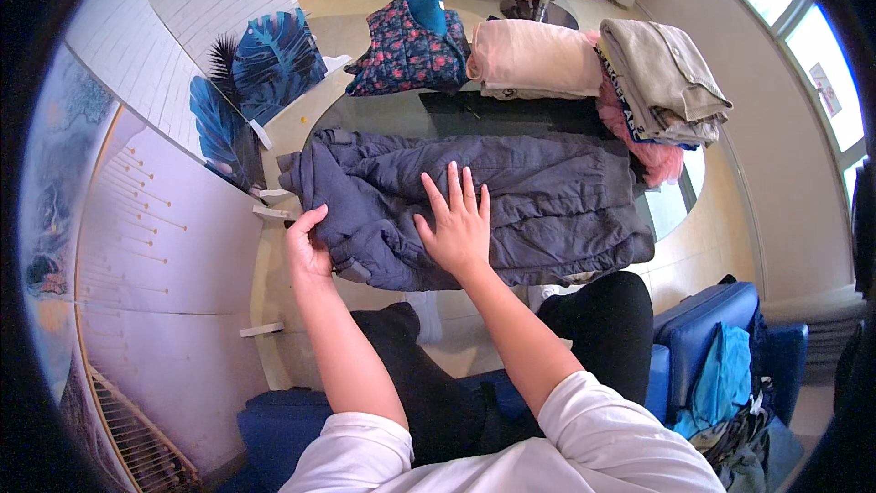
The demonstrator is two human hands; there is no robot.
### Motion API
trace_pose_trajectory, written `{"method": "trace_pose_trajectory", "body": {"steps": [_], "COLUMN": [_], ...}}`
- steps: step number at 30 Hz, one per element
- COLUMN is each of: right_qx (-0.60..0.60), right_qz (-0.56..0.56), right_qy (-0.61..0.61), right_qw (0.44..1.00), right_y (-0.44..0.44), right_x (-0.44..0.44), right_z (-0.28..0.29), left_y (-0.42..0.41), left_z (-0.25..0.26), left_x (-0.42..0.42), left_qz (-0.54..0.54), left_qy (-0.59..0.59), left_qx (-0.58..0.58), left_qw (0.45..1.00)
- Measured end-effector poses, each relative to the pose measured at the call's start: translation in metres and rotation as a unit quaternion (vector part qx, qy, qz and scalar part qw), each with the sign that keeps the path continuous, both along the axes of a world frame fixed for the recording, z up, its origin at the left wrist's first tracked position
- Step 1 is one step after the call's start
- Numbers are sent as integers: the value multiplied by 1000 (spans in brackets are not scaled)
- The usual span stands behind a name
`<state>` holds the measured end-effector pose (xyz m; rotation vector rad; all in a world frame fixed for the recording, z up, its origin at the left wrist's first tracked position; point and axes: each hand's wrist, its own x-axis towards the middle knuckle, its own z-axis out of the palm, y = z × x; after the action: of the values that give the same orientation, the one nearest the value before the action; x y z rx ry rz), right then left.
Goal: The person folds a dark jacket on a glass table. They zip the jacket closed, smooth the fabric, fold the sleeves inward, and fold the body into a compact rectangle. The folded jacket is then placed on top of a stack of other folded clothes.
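Dark grey-blue trousers (547, 178) lie folded lengthwise across a glass-topped table (383, 113), with ribbed cuffs at the right and the waist part at the left. The fabric is wrinkled, and one side reaches the table's near edge. My left hand (309, 241) grips the trousers' left end, its thumb on top and the fingers hidden under the cloth. Flat on the middle of the trousers rests my right hand (457, 222), fingers spread and pointing away from me, holding nothing.
Behind the trousers sit a floral quilted vest (417, 55), a folded pale pink garment (537, 58) and a stack topped by a beige knit (660, 65). Pink fluffy cloth (657, 157) hangs below that stack. Decorative panels (198, 233) stand left; a blue chair (712, 349) holds clothes at right.
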<state>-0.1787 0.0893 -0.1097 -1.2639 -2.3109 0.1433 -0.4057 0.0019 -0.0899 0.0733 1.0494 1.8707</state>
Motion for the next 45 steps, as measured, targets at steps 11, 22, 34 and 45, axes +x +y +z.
{"method": "trace_pose_trajectory", "body": {"steps": [11,22,34,45], "right_qx": [-10,-7,-65,7], "right_qz": [-3,-20,46,148], "right_qy": [-7,7,104,23], "right_qw": [1000,1000,991,989], "right_y": [1,3,33,5], "right_x": [1,-2,6,152], "right_z": [-1,-6,-14,15], "left_y": [29,25,20,-4], "left_z": [37,18,18,8], "left_x": [49,-7,43,36], "left_qz": [-191,56,-231,-212], "left_qy": [41,120,612,729], "left_qx": [112,-40,-235,-285], "left_qw": [974,990,719,585]}}
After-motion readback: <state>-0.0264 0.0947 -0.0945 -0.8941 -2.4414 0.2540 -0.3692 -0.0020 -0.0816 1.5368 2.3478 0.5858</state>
